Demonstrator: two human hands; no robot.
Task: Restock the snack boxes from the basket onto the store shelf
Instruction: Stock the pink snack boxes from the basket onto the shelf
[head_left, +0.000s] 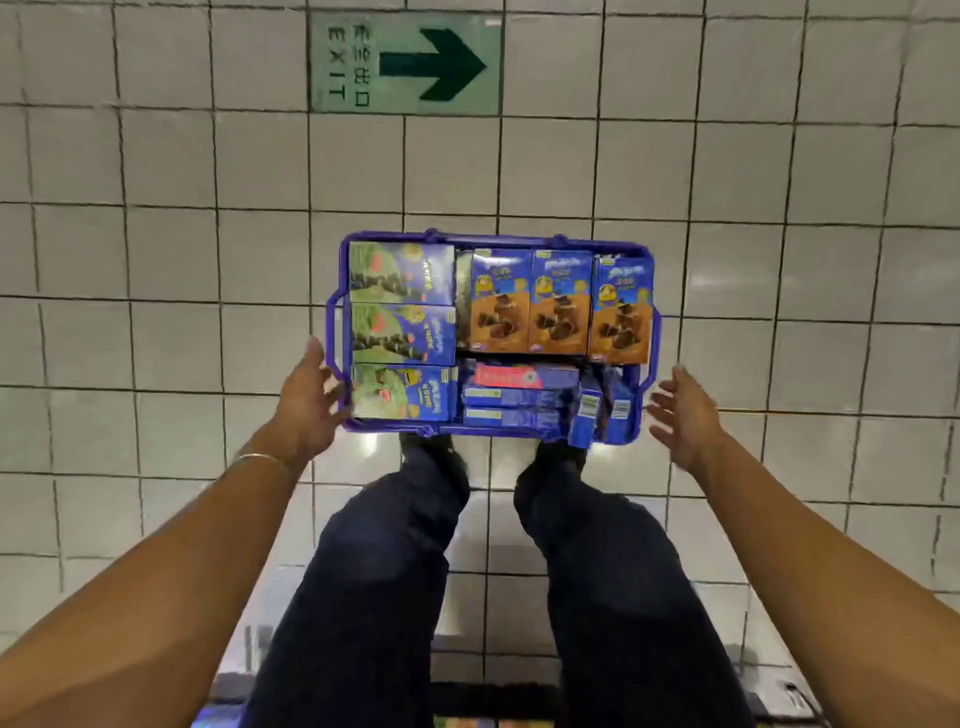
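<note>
1. On my far left is the tiled floor (156, 260), pale square tiles with dark joints.
2. The left grip (306, 400) reaches forward at the basket's left side. Its fingers are straight and spread, and the fingertips are at the side handle. The blur stops me telling whether they touch it. A thin bangle (260, 460) sits on that wrist.
3. The purple basket (498, 240) stands on the floor just ahead of the person's dark shoes (426, 447), and it is packed full of snack boxes.
4. In the basket's left column three green-and-blue boxes (402, 332) lie flat, face up, one behind another.
5. Between the arms, dark trousers (389, 571) run down towards the shoes.
6. On the floor beyond the basket is a green exit sign (405, 62) with an arrow pointing to my right.
7. In the far right part of the basket three orange-and-blue boxes (558, 306) lie face up, side by side and touching.
8. Nearer to me, blue boxes (514, 395) lie packed together with their narrow sides up, and the farthest one shows a pink panel.
9. In the near right corner more blue boxes (587, 415) stand on end, showing their small barcoded ends.
10. The right grip (685, 415) hovers just beside the basket's right side. Its fingers are spread, the palm faces inward, and it holds nothing and is clear of the rim.
</note>
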